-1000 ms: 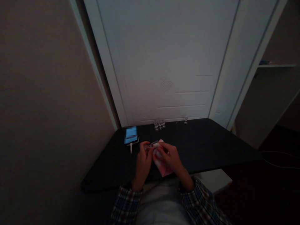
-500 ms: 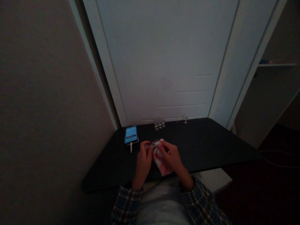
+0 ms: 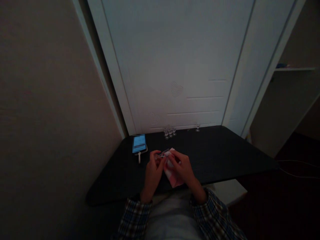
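Note:
A small clear glass (image 3: 160, 156) is in my left hand (image 3: 154, 169), its fingers closed round it and its outline partly hidden. My right hand (image 3: 183, 166) pinches a pink and white cloth (image 3: 176, 179) against the glass, and the rest of the cloth hangs below the fingers. Both hands meet over the front part of the dark table (image 3: 212, 156).
Several small stemmed glasses (image 3: 170, 132) stand together at the table's back edge, with a single glass (image 3: 197, 128) further right. A phone with a blue screen (image 3: 139, 143) rests on a white stand at the left. A white door rises behind.
My left fingers have shifted slightly around the glass. The right hand and the cloth look almost the same.

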Available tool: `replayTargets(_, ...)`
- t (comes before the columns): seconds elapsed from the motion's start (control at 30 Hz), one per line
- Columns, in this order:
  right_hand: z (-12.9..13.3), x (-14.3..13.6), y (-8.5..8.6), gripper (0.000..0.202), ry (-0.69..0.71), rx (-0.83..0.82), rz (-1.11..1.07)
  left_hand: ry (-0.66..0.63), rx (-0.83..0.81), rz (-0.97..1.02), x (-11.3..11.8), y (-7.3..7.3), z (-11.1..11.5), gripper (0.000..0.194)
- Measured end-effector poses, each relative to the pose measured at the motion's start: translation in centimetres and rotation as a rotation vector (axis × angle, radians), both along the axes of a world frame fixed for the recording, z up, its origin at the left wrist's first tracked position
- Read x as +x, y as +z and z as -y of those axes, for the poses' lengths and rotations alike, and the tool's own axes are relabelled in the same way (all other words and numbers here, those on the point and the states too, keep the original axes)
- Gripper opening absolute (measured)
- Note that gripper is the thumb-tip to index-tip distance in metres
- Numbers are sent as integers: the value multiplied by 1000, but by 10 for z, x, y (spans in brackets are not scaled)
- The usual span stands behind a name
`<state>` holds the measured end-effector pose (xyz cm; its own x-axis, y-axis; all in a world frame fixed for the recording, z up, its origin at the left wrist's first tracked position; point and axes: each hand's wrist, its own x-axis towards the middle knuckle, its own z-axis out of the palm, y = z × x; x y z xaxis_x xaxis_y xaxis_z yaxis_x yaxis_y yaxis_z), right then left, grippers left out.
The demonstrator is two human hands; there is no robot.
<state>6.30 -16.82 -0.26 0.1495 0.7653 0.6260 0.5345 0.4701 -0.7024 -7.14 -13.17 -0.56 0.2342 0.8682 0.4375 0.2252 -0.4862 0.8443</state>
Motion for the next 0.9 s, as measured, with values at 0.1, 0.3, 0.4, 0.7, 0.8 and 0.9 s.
replayTargets(0.1, 0, 0, 1, 22, 8, 6, 0, -5, -6, -5, 0, 0, 0, 34)
replayTargets(0.3, -1, 1, -1, 22, 5, 8, -17, 43, 22, -69, -1, 4, 2, 29)
replayTargets(0.4, -1, 1, -1, 23, -3, 12, -33, 55, 34, -120, -2, 6, 4, 26)
replayTargets(0.7, 1, 0, 3, 23, 10, 14, -37, 97, 46, -219, -2, 3, 2, 26)
replayTargets(0.8, 0, 0, 2, 23, 19, 13, -42, 107, 75, -246, -3, 2, 2, 25)
replayTargets(0.9, 0, 0, 1, 23, 10, 17, -46, 113, 99, -254, -2, 3, 2, 26)
